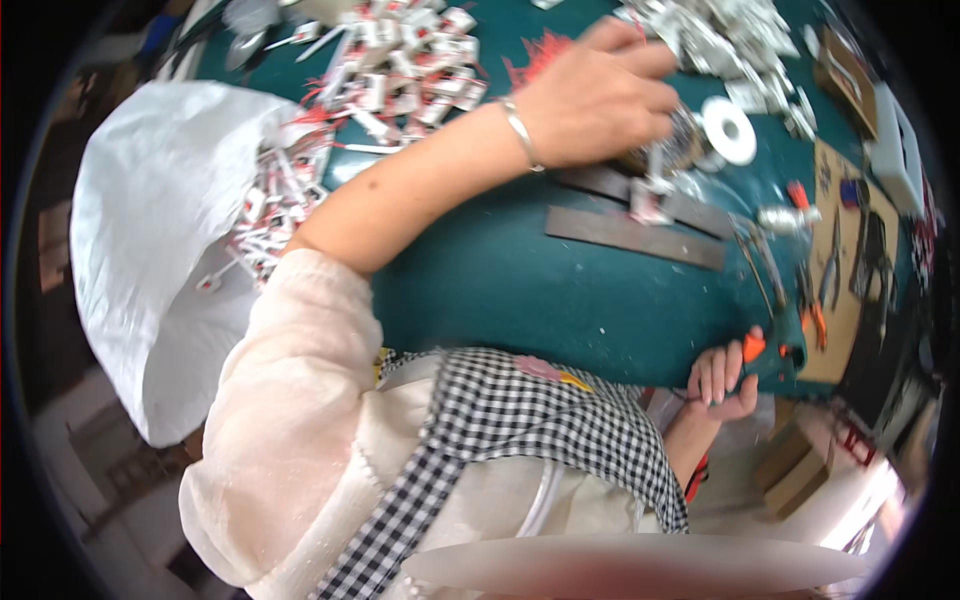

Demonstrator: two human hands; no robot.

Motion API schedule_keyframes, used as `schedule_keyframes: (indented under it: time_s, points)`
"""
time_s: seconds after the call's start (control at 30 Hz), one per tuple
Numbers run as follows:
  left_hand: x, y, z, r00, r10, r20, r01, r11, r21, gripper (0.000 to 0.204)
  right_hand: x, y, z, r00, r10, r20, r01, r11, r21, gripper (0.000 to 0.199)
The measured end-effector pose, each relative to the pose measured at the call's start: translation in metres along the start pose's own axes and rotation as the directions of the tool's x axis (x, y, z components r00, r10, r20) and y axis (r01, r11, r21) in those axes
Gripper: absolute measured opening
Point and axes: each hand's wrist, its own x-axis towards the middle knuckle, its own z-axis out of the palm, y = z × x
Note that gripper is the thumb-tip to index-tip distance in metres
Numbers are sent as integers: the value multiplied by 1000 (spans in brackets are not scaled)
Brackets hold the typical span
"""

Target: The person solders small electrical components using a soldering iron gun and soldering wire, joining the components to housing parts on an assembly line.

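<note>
My left hand (610, 100) reaches across the far side of the bench, fingers curled together and blurred; what they hold, if anything, is hidden. Just beside it lies a bundle of thin red wires (540, 58). Below that hand, a small white part (650, 198) with a reddish base stands at two dark flat metal bars (635, 238). Low at the right, my right hand (722, 385) is closed round the handle of a green soldering gun (790, 338) with an orange trigger. Its slender metal front points toward the bars.
A heap of white parts with red wires (410, 70) lies far left, near an open white sack (160, 250) of similar parts. Pale strip-like pieces (720, 40) are piled far right. A white spool (729, 131) stands nearby. Pliers (832, 265) lie on a brown board (850, 340).
</note>
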Motion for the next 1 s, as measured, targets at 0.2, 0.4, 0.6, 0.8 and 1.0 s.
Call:
schedule_keyframes:
  time_s: [0.2, 0.4, 0.6, 0.8, 1.0]
  points:
    - [-34, -19, -60, 952, -193, -236, 179, 981, -79, 18, -2, -6, -11, 1000, -6, 22, 5, 1000, 18, 60]
    - [-139, -75, -124, 319, -911, -259, 790, 407, -458, 16, 4, -8, -8, 999, 38, 27, -38, 999, -2, 60]
    - [-236, -121, -83, 281, -955, 97, 944, 257, -209, 28, 3, -9, -10, 1000, 14, -11, -15, 999, -36, 60]
    - [-233, -95, -113, 330, -944, -23, 931, 329, -158, 18, -1, -11, -12, 1000, 16, -11, -17, 998, -61, 61]
    - [-249, -50, -156, 213, -972, 103, 960, 228, 165, 16, 4, -13, -10, 1000, 23, -11, -24, 998, -62, 60]
